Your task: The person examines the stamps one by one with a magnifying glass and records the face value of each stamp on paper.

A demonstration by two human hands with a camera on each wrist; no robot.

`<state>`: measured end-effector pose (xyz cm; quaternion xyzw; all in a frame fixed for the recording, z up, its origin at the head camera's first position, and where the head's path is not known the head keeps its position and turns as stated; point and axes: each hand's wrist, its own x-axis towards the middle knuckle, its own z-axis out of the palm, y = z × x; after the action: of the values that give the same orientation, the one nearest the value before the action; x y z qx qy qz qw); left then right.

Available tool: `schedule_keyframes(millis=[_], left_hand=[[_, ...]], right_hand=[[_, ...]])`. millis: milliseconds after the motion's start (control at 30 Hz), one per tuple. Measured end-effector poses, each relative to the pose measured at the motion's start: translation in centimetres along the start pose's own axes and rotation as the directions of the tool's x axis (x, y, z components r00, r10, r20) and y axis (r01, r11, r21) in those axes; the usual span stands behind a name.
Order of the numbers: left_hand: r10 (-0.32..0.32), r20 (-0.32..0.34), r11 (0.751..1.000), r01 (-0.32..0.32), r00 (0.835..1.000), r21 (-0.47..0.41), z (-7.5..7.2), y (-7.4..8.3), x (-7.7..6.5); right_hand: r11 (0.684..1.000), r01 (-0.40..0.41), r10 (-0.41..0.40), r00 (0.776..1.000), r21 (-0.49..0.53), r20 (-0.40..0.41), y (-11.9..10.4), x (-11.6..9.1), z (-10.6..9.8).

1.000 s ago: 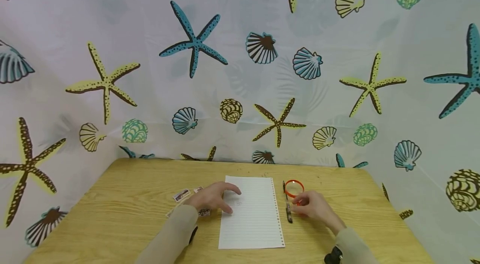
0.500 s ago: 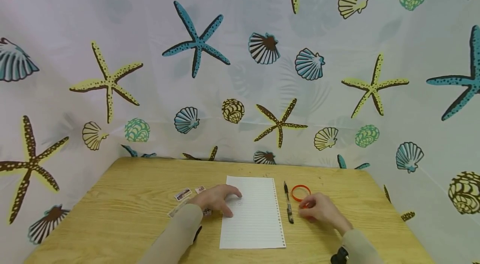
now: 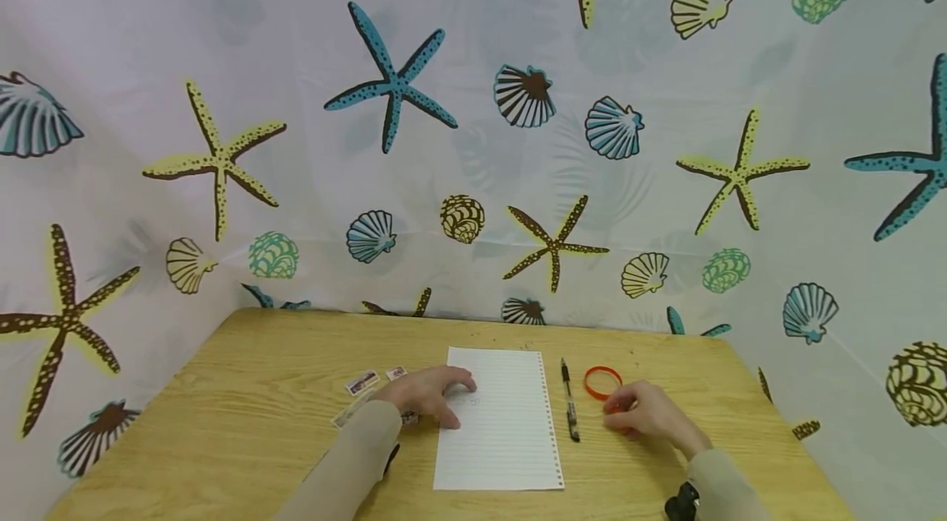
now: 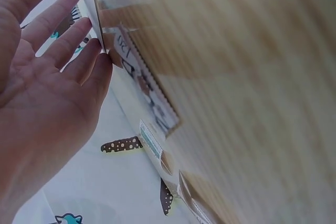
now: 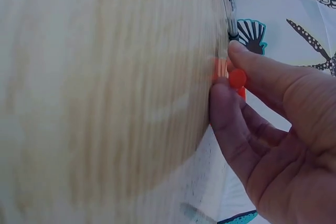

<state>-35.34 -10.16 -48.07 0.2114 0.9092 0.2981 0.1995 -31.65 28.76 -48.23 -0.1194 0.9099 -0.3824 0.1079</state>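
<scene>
My right hand [image 3: 651,412] pinches the handle of a red-rimmed magnifying glass [image 3: 587,383] between thumb and fingers. The round red end of that handle [image 5: 238,78] shows in the right wrist view, low over the wooden surface. My left hand [image 3: 424,391] rests on the left edge of a lined sheet of paper [image 3: 506,443], its fingers spread. Faint marks on the sheet lie close to those fingertips. Small postage stamps [image 3: 362,382] lie around the left hand, some partly hidden by it. One stamp [image 4: 147,90] stands out in the left wrist view.
A black-and-clear pen [image 3: 569,402] lies between the paper and the magnifying glass. The wooden table [image 3: 244,422] ends at a pale curtain [image 3: 444,168] printed with shells and starfish, which hangs behind and at both sides.
My right hand has drawn the magnifying glass away from the pen, to the right and slightly nearer. The pen is now fully uncovered. My left hand has stayed on the paper.
</scene>
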Motion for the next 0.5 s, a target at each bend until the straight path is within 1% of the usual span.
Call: schedule_keyframes(millis=[133,300,500], left_hand=[[0.004,0.006,1.0,-0.004,1.0,0.001,0.0,-0.17,-0.06],[0.007,0.012,1.0,-0.007,1.0,-0.01,-0.11,-0.16,-0.18],[-0.011,0.016,1.0,0.011,1.0,-0.017,0.03,-0.08,-0.15]], right_hand=[[1.0,0.003,-0.003,1.0,-0.021,0.001,0.04,0.11,-0.21],[0.999,-0.014,0.014,1.0,-0.034,0.005,-0.08,0.14,-0.31],[0.999,-0.042,0.042,0.999,-0.023,0.012,0.41,0.23,-0.27]])
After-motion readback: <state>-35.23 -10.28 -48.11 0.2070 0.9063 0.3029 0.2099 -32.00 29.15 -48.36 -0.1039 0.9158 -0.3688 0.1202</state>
